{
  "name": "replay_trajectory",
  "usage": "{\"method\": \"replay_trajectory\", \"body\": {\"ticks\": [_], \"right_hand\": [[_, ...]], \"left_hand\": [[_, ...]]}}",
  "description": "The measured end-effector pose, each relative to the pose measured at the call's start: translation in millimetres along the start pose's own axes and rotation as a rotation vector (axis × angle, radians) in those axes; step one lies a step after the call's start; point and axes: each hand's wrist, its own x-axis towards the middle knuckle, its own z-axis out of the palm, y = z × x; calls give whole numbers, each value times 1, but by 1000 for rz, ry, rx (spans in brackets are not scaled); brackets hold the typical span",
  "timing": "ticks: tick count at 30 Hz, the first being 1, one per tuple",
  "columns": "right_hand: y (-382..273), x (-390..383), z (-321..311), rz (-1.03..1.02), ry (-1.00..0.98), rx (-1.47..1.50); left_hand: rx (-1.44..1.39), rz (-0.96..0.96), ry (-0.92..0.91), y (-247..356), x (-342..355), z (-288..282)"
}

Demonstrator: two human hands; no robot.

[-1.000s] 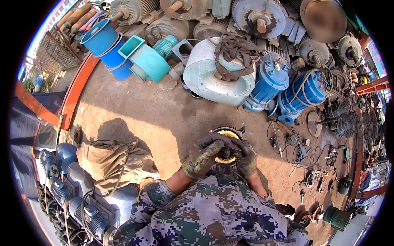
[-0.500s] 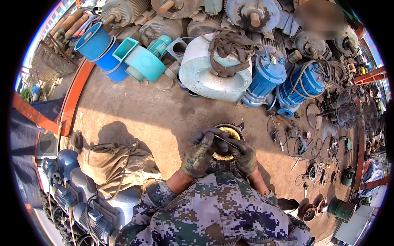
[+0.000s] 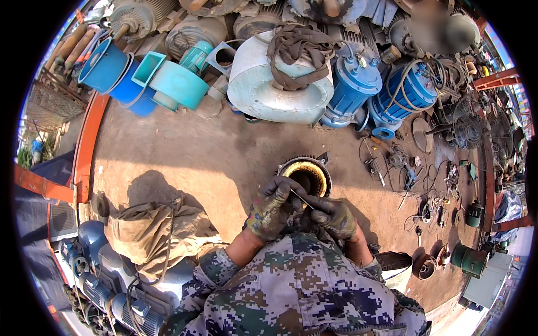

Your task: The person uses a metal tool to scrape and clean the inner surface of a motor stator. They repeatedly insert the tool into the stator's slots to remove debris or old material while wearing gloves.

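Note:
My left hand (image 3: 269, 213), in a dark paint-stained work glove, pinches one end of a thin narrow strip (image 3: 302, 199). The gloved fingers of my right hand (image 3: 335, 217) are closed on its other end, so it slants between the two hands in front of my body. What the strip is made of is too small to tell. Just beyond my fingers a round motor stator (image 3: 328, 172) stands on the ground. It has a dark ribbed housing and a ring of yellow winding inside its open bore. My hands cover part of its near rim.
Blue pumps (image 3: 352, 84), a pale blower housing (image 3: 246, 84) and a teal blower (image 3: 182, 84) line the far side. A brown cloth (image 3: 140, 235) covers something at the left, near several blue motors (image 3: 134, 313). Cables and tools (image 3: 428, 210) lie at the right.
My hands have drawn back toward my body, and more of the stator's bore shows. The strip stays between both hands, tilted more steeply. Far surroundings have shifted up and left in view.

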Motion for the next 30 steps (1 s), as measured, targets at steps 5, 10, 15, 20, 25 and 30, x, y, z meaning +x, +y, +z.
{"method": "replay_trajectory", "body": {"ticks": [5, 10, 15, 20, 25, 30], "right_hand": [[7, 3, 0, 157, -18, 39], [5, -1, 7, 418, 57, 309], [43, -23, -5, 517, 152, -28], [120, -41, -33, 771, 12, -573], [182, -41, -67, 836, -102, -623], [250, -11, -88, 904, -270, -607]], "left_hand": [[-187, -56, 2, -15, 17, -29], [-296, -211, 71, -36, 32, -51], [-294, -234, 323, -80, 61, -101], [-399, -300, 738, -126, 68, -190], [-357, -363, 837, -174, 44, -206], [-25, -651, 668, -262, 33, -192]]}}
